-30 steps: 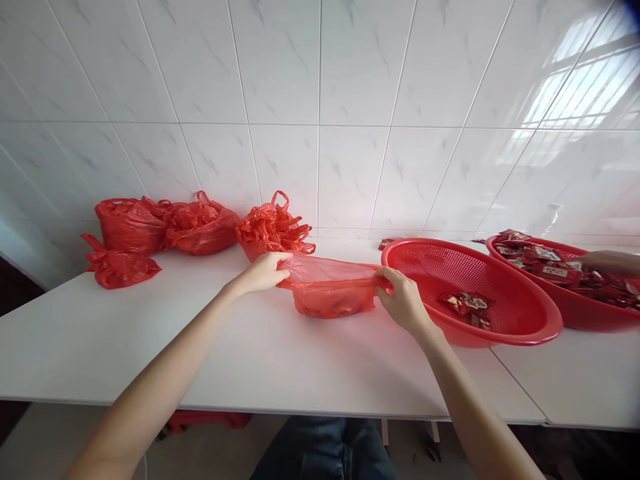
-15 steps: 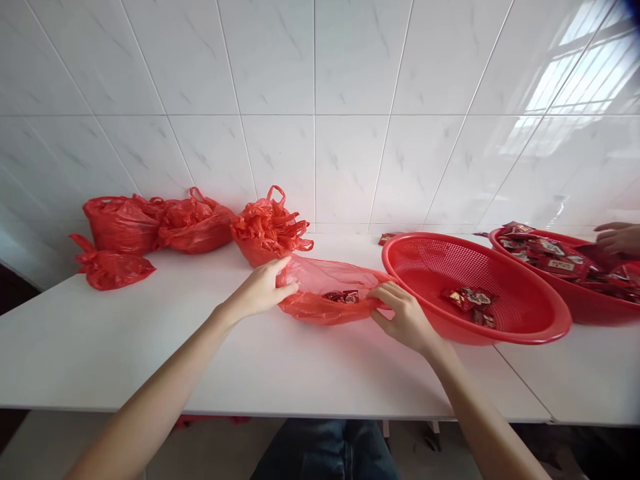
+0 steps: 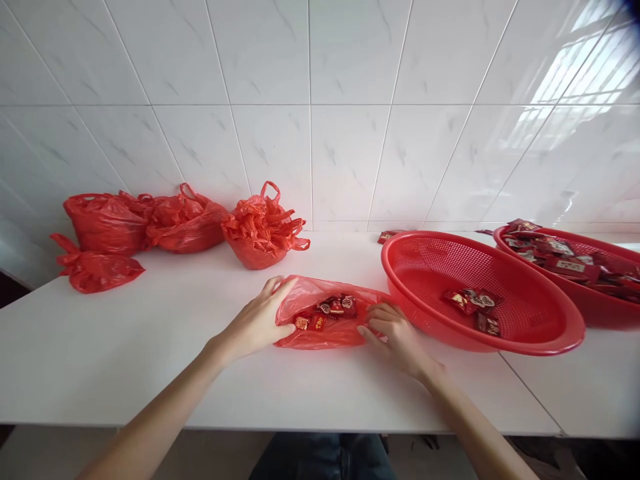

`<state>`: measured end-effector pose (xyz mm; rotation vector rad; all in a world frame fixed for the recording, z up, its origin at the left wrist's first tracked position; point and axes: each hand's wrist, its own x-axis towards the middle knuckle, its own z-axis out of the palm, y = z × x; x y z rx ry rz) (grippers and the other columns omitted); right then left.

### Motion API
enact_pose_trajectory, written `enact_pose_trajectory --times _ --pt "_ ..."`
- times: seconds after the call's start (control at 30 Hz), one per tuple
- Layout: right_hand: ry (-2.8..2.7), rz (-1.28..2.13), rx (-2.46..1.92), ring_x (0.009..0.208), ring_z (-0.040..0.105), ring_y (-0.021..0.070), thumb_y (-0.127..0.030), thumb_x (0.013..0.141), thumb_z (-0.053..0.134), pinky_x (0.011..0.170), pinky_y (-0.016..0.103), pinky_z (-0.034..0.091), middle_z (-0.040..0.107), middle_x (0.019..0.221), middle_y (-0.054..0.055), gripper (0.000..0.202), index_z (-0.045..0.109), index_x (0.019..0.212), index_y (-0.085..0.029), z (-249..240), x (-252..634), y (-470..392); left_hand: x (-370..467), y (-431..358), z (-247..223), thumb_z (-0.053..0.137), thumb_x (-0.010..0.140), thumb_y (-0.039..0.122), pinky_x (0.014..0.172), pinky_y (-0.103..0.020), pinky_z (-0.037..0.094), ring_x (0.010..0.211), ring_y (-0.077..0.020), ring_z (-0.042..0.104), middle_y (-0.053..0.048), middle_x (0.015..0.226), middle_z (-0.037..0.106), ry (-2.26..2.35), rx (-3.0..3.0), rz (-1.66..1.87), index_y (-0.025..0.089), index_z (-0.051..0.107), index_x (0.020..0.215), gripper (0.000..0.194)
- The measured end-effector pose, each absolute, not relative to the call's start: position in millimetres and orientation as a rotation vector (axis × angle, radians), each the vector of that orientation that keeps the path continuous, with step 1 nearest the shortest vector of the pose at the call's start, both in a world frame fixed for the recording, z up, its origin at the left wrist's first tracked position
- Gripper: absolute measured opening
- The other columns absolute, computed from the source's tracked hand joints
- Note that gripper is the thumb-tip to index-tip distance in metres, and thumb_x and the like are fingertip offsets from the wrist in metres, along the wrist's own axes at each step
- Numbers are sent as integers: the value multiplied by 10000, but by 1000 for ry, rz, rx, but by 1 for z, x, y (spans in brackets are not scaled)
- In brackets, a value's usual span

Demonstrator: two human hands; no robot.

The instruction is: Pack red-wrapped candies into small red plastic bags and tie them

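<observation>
On the white table, a thin red plastic bag (image 3: 320, 341) lies with its mouth spread towards me. Several small red-wrapped snack packets (image 3: 343, 305) show inside it. My left hand (image 3: 250, 328) grips the left edge of the bag, thumb low and fingers higher along the rim. At the right edge, my right hand (image 3: 397, 339) is closed on the bunched plastic, its fingers bent. Right beside that hand stands a red perforated plastic basket (image 3: 425, 267) with a few similar packets (image 3: 473, 300) at its bottom.
A second red basket (image 3: 615, 317), heaped with packets, stands at the far right. Along the tiled wall on the left sit full red bags (image 3: 107, 227) and a bundle of crumpled red bags (image 3: 263, 233). One packet (image 3: 389, 236) lies behind the near basket.
Both hands have lowered the bag towards me and its mouth faces up more, showing more packets. Another person's hand at the far-right basket has left view. The camera has tilted slightly.
</observation>
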<state>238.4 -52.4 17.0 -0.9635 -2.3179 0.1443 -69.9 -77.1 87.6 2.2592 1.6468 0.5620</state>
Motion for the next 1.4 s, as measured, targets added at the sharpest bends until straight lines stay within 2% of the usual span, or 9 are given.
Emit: enact_pose_trajectory --times 0.1,0.3,0.47,0.6,0.83,1.0,1.17,1.27,1.4 --pt "-2367 100 -1010 889 597 211 -245 946 559 992 452 376 654 772 29 227 617 731 -200 19 236 -50 -63 -72 86 624 826 354 1058 -411 438 1327 -315 474 -104 1523 367 1643 2294 552 293 442 1468 670" --pt "-2452 45 -1126 769 587 191 -184 918 550 946 413 388 643 719 25 237 580 683 -188 33 223 -42 -55 -53 80 481 888 221 882 -349 507 962 -229 653 -78 1135 625 1575 2326 463 314 735 1137 368" --pt "-2487 36 -1255 778 596 198 -129 868 544 670 284 385 674 816 51 138 590 750 -183 48 208 -31 -50 -31 78 446 756 25 798 -305 495 842 -203 644 -79 994 613 1562 2362 311 257 792 888 437" --pt "-2507 70 -1363 836 627 196 -187 893 544 655 273 374 686 922 61 127 611 785 -182 47 202 -26 -41 -21 82 423 793 51 727 -329 482 749 -216 621 -121 955 581 1751 2366 132 161 721 764 319" --pt "-2446 97 -1571 927 638 238 -317 930 527 661 305 419 640 1181 95 158 618 968 -193 30 203 -26 -43 -7 65 523 870 286 867 -410 494 1011 -301 620 -195 1278 472 1834 2303 243 143 611 1147 324" --pt "-2412 109 -1548 965 627 268 -258 902 558 743 352 468 623 1184 115 118 605 977 -179 29 201 -28 -45 -5 58 577 801 154 1095 -496 371 1382 -358 364 -146 1528 295 1709 2501 649 216 576 1329 532" --pt "-2343 52 -1405 1010 598 282 -171 856 582 860 407 479 636 1131 124 93 602 946 -176 24 197 -28 -32 -16 68 471 864 86 1048 -387 458 1221 -232 539 -85 1353 541 1296 2605 1083 219 726 1076 357" --pt "-2328 38 -1305 1070 580 286 -127 832 577 921 430 474 611 1197 138 256 610 1083 -168 18 195 -27 -21 -18 64 418 913 97 936 -337 524 1059 -197 630 -76 1172 665 1107 2578 894 207 706 1119 370" --pt "-2387 57 -1168 1196 540 293 -152 878 544 966 448 468 519 1369 131 391 608 1251 -252 8 193 -26 -13 -6 46 403 951 144 959 -383 505 1102 -235 629 -95 1181 683 1196 2476 773 183 660 1188 353"
